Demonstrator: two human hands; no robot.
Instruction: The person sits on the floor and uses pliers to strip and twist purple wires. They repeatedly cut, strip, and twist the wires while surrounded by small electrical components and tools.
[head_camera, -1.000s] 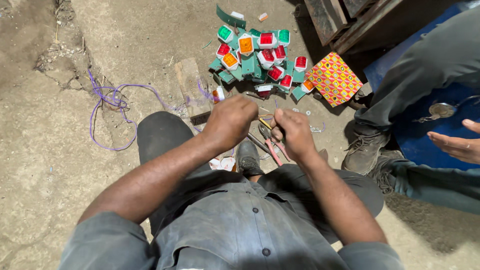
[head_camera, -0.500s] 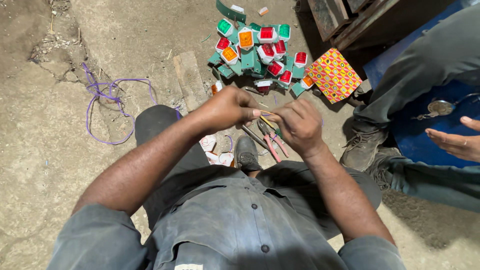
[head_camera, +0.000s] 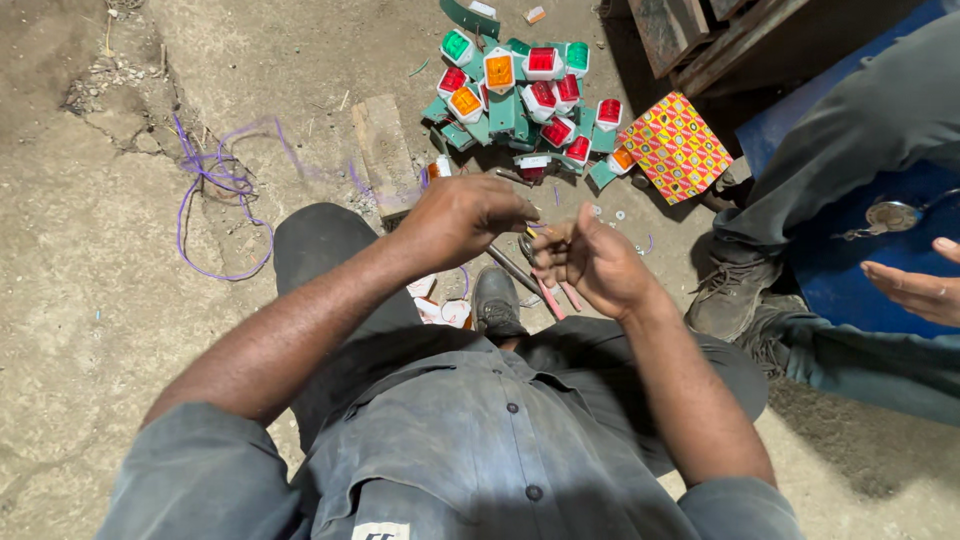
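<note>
Pinched between clenched fingertips of left hand (head_camera: 462, 215) and right hand (head_camera: 590, 262), above the knees and near the pile of green-cased lamps (head_camera: 525, 95): a small part (head_camera: 527, 243), seemingly light, stiff, slippery; best gripped at its edges.

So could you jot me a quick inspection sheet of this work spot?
Surface: cracked, dusty concrete floor.
Job's things: small part, too hidden to identify, pinched between the hands; pliers below them.
Clutter: pile of lamps with red, orange and green lenses; wood block; patterned box.
Hands: left hand and right hand close together, fingers closed.
Cables: purple wire loose on the floor.
Surroundings: another person's hand and boot at right.
</note>
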